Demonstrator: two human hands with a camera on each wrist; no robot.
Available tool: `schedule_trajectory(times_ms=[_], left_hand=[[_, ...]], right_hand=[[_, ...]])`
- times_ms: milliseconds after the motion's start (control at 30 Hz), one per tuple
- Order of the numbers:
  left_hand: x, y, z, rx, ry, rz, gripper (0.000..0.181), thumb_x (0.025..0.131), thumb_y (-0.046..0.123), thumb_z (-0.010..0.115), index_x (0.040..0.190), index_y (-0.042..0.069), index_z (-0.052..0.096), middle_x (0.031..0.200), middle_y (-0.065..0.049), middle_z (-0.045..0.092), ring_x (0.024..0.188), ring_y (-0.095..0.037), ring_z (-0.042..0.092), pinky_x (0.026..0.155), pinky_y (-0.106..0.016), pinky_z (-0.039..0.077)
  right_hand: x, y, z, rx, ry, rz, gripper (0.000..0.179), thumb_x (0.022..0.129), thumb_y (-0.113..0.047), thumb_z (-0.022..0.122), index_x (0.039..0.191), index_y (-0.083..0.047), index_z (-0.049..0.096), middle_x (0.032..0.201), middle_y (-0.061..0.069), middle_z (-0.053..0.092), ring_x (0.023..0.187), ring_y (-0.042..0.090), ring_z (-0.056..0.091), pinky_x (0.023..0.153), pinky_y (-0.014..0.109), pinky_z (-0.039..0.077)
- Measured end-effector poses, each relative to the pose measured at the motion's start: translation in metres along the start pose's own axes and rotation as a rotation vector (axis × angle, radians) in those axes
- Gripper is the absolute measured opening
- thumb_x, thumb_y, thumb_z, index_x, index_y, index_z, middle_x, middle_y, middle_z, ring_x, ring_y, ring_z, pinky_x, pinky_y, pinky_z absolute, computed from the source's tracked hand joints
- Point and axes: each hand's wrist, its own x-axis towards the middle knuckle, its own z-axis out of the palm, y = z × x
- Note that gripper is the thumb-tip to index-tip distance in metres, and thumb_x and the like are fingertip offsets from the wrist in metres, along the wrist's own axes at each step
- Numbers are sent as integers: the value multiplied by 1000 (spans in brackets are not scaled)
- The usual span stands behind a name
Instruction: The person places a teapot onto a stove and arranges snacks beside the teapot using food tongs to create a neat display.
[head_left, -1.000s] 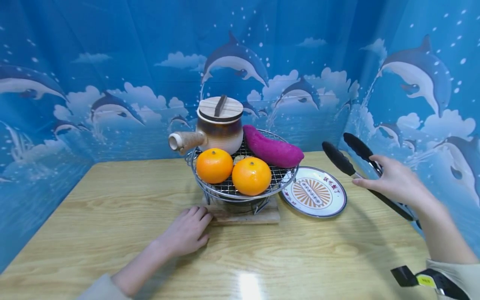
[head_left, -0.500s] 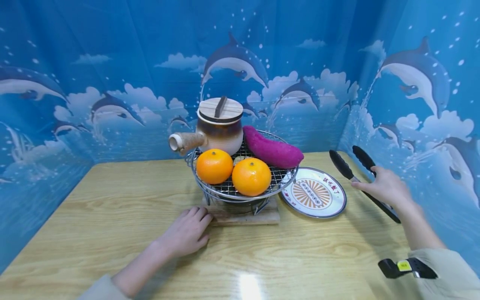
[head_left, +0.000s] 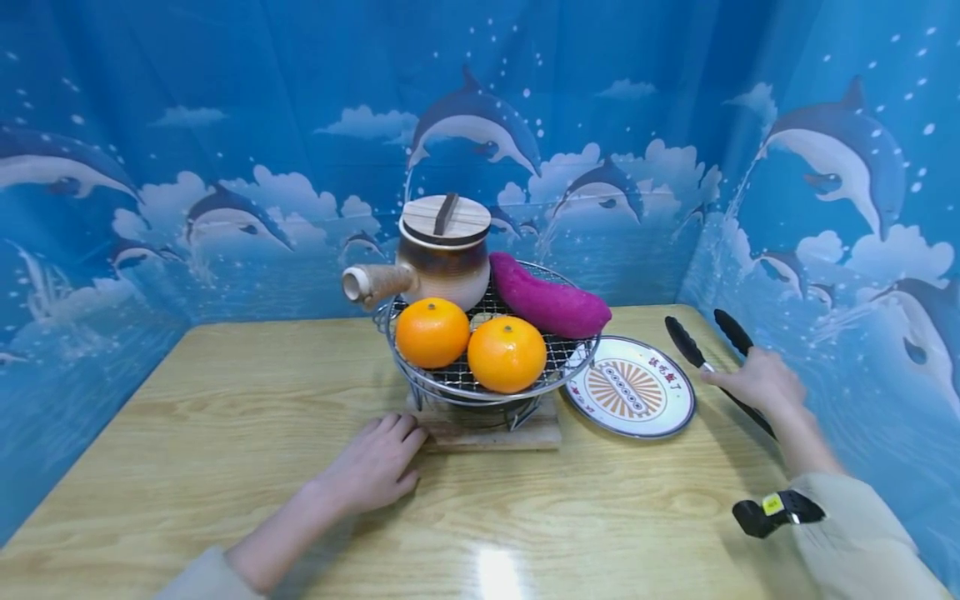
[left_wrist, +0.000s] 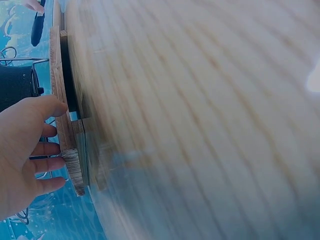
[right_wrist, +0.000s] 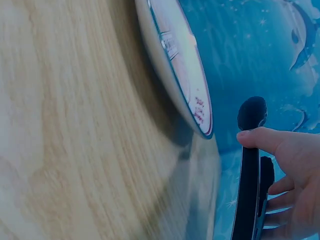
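Note:
My right hand holds black-and-silver tongs, their arms spread apart, above the table right of a patterned plate. The right wrist view shows the thumb on one arm and the fingers by the other. My left hand rests on the table, its fingertips touching the left end of a wooden board. On the board stands a stove with a round wire grill. The grill bears two oranges, a left one and a right one, a purple sweet potato and a lidded clay pot.
The pot's side handle sticks out left past the grill rim. The grill's right edge overhangs the plate slightly. Blue dolphin-print curtains close off the back and sides of the wooden table.
My right hand has moved left and lower with the tongs, whose tips have shifted down, nearer the table by the plate. The left hand and the things on the grill have stayed put.

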Motion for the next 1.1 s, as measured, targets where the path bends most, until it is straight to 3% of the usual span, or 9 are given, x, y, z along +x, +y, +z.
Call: schedule_trajectory(times_ms=[167,300,467,700,933,1100], left_hand=[[1,-1,0,6,6,8,39,74,28,68,102,4,56,97,-10,52,86,-25,49,71,-40,44],[1,0,-1,6,-4,4,39,75,28,68,103,5,56,98,-10,52,87,-25,50,72,-40,44],[1,0,-1,2,-8,4,39,75,28,67,103,4,56,99,-10,52,88,-25,50,73,-40,44],[1,1,-2,4,-5,5,39,75,28,68,103,4,56,98,-10,52,87,-25,50,73,-40,44],[1,1,-2,2,-19,4,40,75,29,68,105,4,56,100,-10,53,88,-25,50,73,-40,44],[0,0,-1,5,14,7,39,74,28,69,103,5,56,98,-10,52,86,-25,49,72,-40,44]], right_hand=[[8,3,8,2,22,36,105,72,-63,63,122,25,33,113,46,32,100,61,34,74,60,39],[16,6,14,-9,6,58,98,74,-58,63,116,26,38,114,47,31,104,61,30,81,62,36],[19,10,20,-41,-3,38,85,74,-55,64,102,24,49,108,45,41,102,59,35,86,61,33],[22,10,28,-28,-15,86,85,73,-58,64,99,21,50,104,42,40,99,56,37,81,57,37],[23,11,34,-39,-16,67,83,74,-57,64,97,22,53,101,42,43,95,56,42,77,55,40],[24,10,35,-42,-8,54,85,74,-56,64,100,23,51,101,43,41,96,56,40,78,56,39]])
